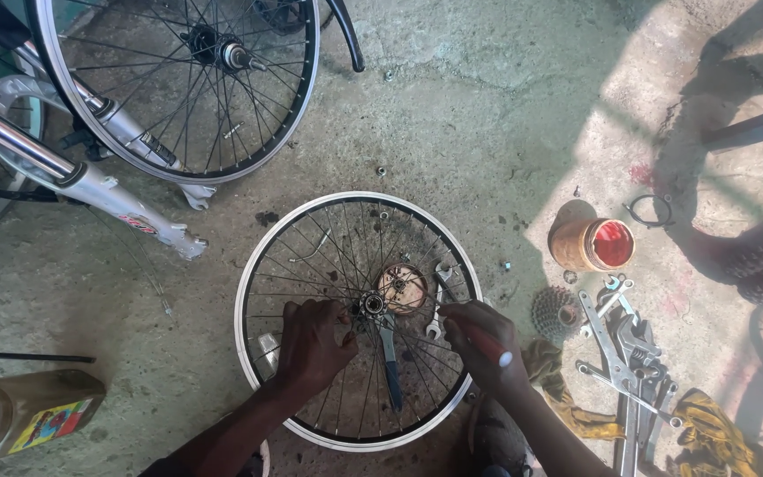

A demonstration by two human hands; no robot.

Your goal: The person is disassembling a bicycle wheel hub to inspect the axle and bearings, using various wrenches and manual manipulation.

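A spoked bicycle wheel with a silver rim (245, 283) lies flat on the concrete floor in front of me. My left hand (313, 344) rests on the spokes just left of the hub (373, 306), fingers curled at the axle. My right hand (480, 343) is closed around a red-handled tool (493, 350) to the right of the hub. A flat spanner with a dark handle (389, 364) sits on the axle and points toward me. A second spanner (440, 300) lies across the spokes. A small round lid (402, 285) shows under the spokes behind the hub.
A bicycle fork (90, 181) and another wheel (178, 79) stand at the upper left. An open tin of red grease (593, 245), a sprocket cluster (556, 312), several wrenches (629, 353) and yellow rags (708, 437) lie at the right. An oil bottle (24, 413) lies at the lower left.
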